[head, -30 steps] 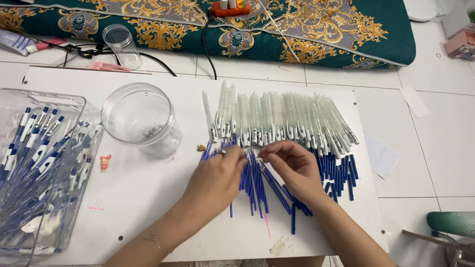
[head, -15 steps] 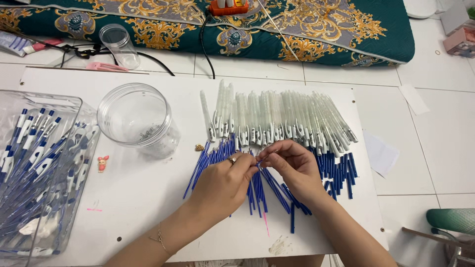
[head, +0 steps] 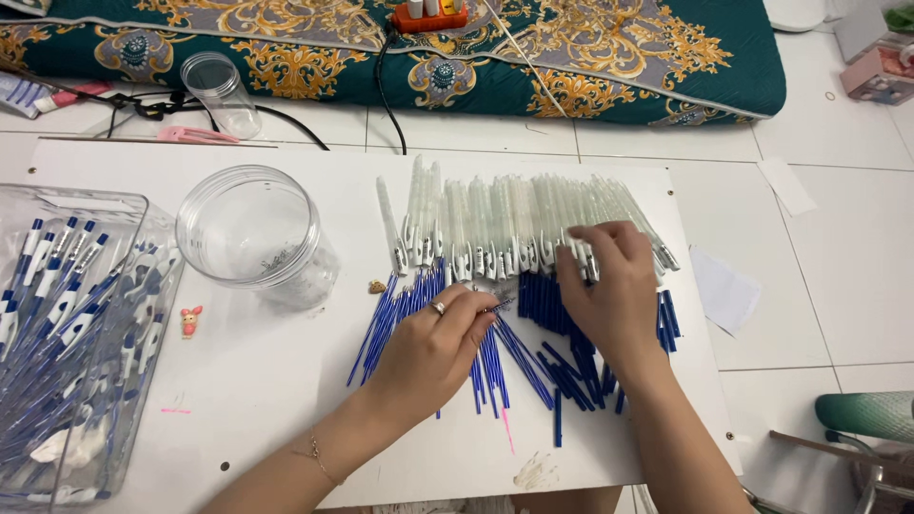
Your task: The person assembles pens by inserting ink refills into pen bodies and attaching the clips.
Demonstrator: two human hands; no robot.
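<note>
A long row of clear white pen barrels (head: 514, 224) lies across the white board (head: 238, 400). In front of it is a loose heap of thin blue ink refills (head: 533, 357). My left hand (head: 433, 347), with a ring on one finger, pinches a blue refill (head: 499, 306) by its tip over the heap. My right hand (head: 609, 286) reaches into the row with spread fingers resting on the barrels near their clip ends; nothing is gripped in it.
A round clear plastic jar (head: 252, 233) stands left of the barrels. A clear tray (head: 57, 343) of finished blue and white pens fills the left edge. A smaller clear jar (head: 221, 93), black cables and a patterned green mattress (head: 590, 57) lie beyond the board.
My right hand has left my left hand and gone up and right onto the barrel row. My left hand stays over the heap, holding a refill.
</note>
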